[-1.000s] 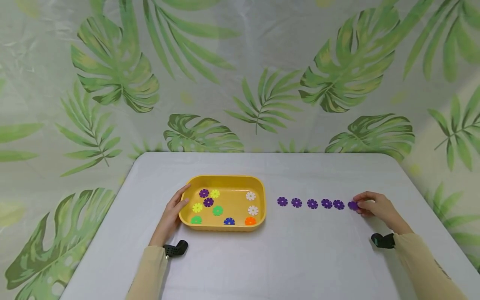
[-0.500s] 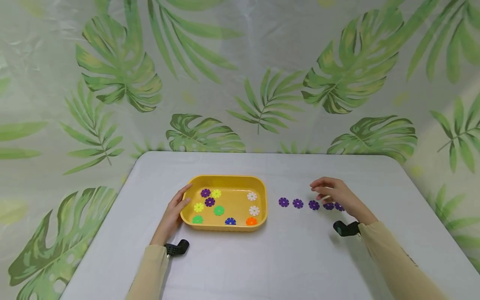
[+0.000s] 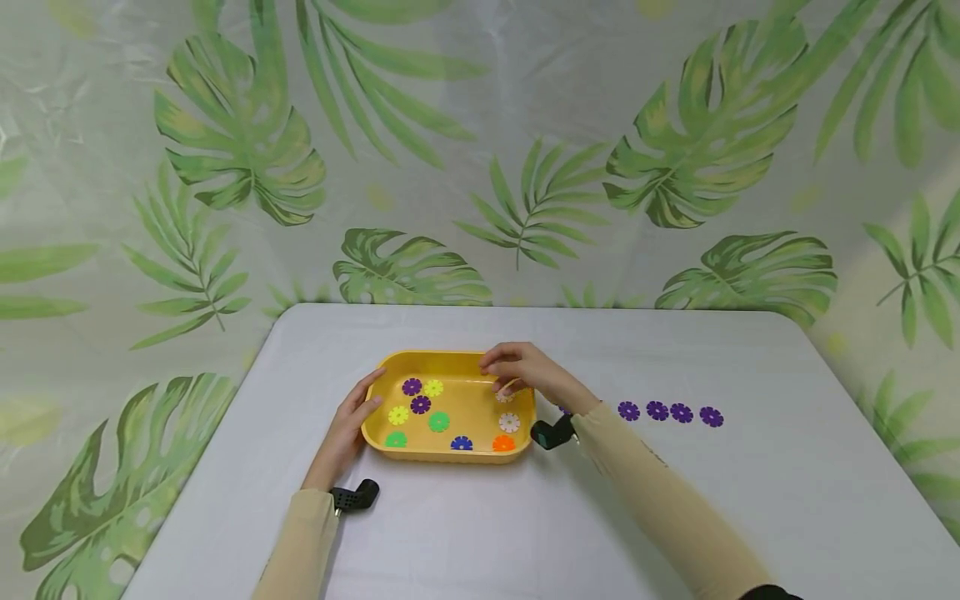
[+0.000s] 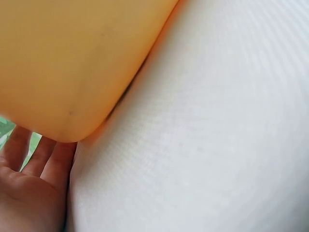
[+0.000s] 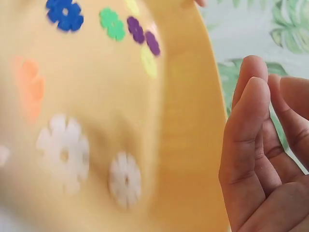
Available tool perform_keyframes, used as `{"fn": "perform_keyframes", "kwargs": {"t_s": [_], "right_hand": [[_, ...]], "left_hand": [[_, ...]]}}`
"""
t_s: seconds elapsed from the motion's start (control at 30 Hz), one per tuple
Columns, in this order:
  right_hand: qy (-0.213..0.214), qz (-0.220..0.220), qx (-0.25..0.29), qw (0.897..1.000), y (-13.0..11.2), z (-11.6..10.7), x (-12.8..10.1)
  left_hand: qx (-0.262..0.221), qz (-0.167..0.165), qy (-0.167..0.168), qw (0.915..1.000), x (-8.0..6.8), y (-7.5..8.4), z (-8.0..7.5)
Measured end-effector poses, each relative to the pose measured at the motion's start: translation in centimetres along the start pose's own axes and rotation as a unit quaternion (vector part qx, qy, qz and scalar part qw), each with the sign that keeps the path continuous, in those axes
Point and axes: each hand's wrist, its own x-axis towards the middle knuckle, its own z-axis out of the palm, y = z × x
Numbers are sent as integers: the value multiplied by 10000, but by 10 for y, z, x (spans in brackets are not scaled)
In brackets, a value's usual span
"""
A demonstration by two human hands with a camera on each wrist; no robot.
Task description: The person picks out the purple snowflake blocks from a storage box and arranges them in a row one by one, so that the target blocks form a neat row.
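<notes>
A yellow tray [image 3: 442, 455] holds several flower-shaped discs: purple [image 3: 412, 386], yellow [image 3: 398, 414], green [image 3: 438, 421], blue [image 3: 461, 442], orange [image 3: 503, 442] and white [image 3: 509, 422]. My left hand [image 3: 348, 425] lies with straight fingers against the tray's left wall [image 4: 63, 58]. My right hand [image 3: 517, 367] hovers over the tray's back right corner, fingers relaxed and holding nothing. In the right wrist view the empty right hand [image 5: 260, 145] is beside the rim [image 5: 188, 121], above two white discs [image 5: 126, 180]. A row of purple discs [image 3: 657, 410] lies on the table right of the tray; my forearm hides its left end.
The white table [image 3: 465, 533] has rounded corners, and its far edge meets a leaf-patterned backdrop [image 3: 480, 167]. The purple row's right end [image 3: 711, 416] sits well inside the table's right edge.
My right hand let go of the purple disc at the row's right end and swept left to the tray. The left hand stayed against the tray.
</notes>
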Motion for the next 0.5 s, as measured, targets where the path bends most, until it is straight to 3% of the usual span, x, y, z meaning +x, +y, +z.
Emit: {"fn": "perform_keyframes", "kwargs": {"t_s": [0.3,0.5], "right_hand": [[-483,212,225,9984,-1,61,42],[-468,491,161,9976,-4,81,57]], "left_hand": [[15,-2,-55,10000,0,-1,0],[-61,24,-103,9999,1,-1,0]]}}
